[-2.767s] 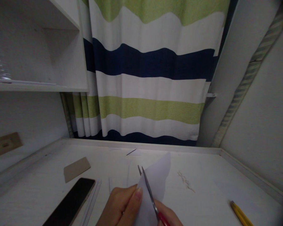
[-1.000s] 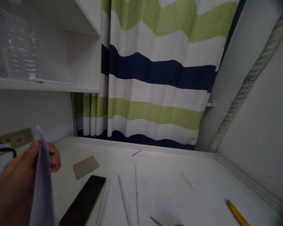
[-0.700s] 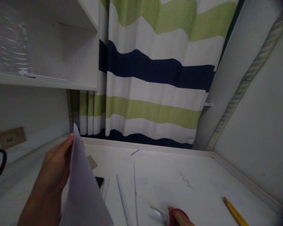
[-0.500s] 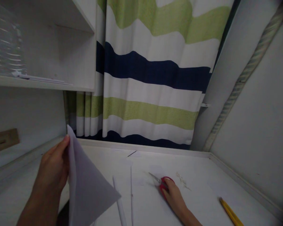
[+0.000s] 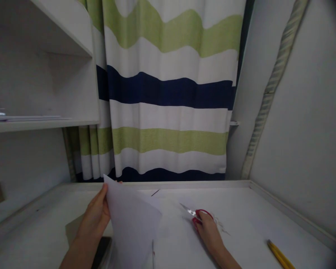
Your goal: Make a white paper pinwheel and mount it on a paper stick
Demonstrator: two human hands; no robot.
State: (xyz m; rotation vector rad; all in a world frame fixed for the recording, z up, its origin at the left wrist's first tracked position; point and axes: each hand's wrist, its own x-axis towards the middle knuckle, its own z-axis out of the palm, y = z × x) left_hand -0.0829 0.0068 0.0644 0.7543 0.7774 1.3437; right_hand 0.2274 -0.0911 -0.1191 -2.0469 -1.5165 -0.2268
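My left hand (image 5: 96, 216) pinches the upper corner of a white sheet of paper (image 5: 131, 228) and holds it up over the desk, fingers closed on its edge. Further right, my right hand (image 5: 208, 231) rests on the desk with its fingers on the red handles of a small pair of scissors (image 5: 194, 213). The steel blades lie on the desk and point left and away from me. Whether the fingers still grip the handles is unclear.
A white desk (image 5: 240, 209) runs to a striped curtain (image 5: 168, 112) at the back. A yellow pencil (image 5: 280, 256) lies at the right front. A dark phone (image 5: 100, 252) and a brown card (image 5: 71, 231) sit under my left arm. A shelf (image 5: 42, 125) hangs at the left.
My right hand has carried the scissors out from the paper and set them down on the desk. My left hand swung the paper left, then brought it back toward the middle.
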